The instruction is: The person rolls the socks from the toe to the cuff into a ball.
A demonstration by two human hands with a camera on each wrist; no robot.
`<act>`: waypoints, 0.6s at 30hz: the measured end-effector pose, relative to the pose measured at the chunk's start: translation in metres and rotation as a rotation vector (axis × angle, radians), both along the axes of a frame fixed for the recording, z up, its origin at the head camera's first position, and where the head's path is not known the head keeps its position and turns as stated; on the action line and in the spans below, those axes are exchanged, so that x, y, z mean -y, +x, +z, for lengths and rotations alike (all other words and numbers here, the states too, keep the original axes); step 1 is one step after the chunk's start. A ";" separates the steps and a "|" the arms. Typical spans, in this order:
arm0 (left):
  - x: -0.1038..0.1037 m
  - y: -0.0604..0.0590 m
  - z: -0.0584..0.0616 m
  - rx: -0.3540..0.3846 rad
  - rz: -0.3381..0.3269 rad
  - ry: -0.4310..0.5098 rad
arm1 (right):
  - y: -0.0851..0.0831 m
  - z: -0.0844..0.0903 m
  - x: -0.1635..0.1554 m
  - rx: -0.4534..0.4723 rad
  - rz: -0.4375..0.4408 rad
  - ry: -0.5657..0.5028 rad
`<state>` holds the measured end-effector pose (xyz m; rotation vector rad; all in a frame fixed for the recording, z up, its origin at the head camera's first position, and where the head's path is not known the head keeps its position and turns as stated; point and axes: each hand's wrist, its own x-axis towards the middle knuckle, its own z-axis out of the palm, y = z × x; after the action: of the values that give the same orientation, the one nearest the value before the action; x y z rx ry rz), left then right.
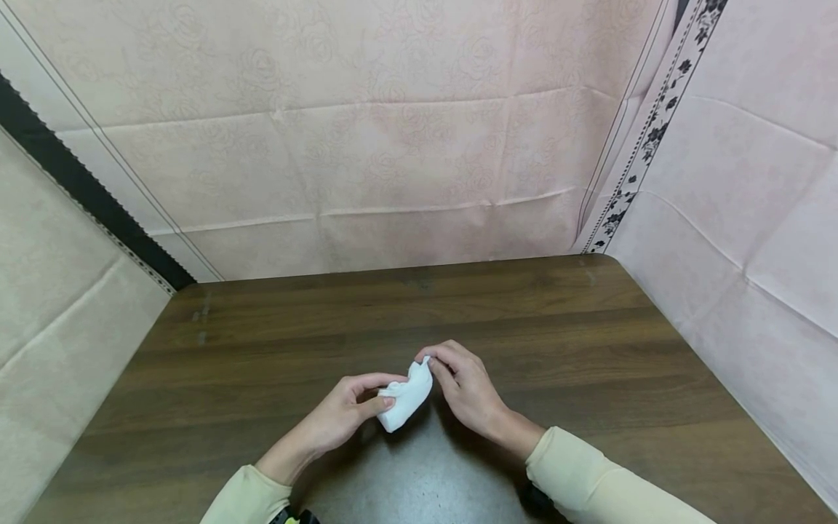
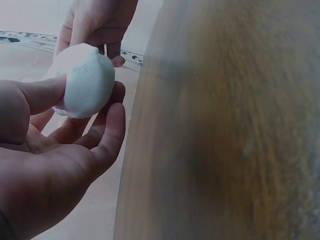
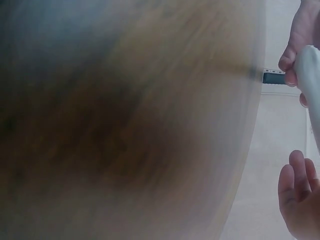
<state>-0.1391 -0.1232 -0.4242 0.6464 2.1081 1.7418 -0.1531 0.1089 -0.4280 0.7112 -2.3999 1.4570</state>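
Head view — plain white cloth (image 1: 406, 402), unlabelled, between both hands.

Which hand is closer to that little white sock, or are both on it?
Neither: left hand pinches the white sock at its lower end, right hand pinches its upper end.
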 end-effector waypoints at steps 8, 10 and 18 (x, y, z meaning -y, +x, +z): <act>0.003 0.002 0.000 -0.020 -0.017 -0.037 | 0.001 -0.001 0.000 0.004 0.044 0.028; 0.005 0.002 0.000 -0.038 -0.025 -0.055 | 0.001 -0.001 0.000 0.006 0.056 0.038; 0.009 0.002 0.001 -0.129 -0.056 -0.147 | 0.002 0.000 -0.001 0.094 0.124 0.071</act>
<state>-0.1375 -0.1324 -0.4234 0.7852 2.2557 1.5361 -0.1515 0.1095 -0.4275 0.8399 -2.5302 1.4901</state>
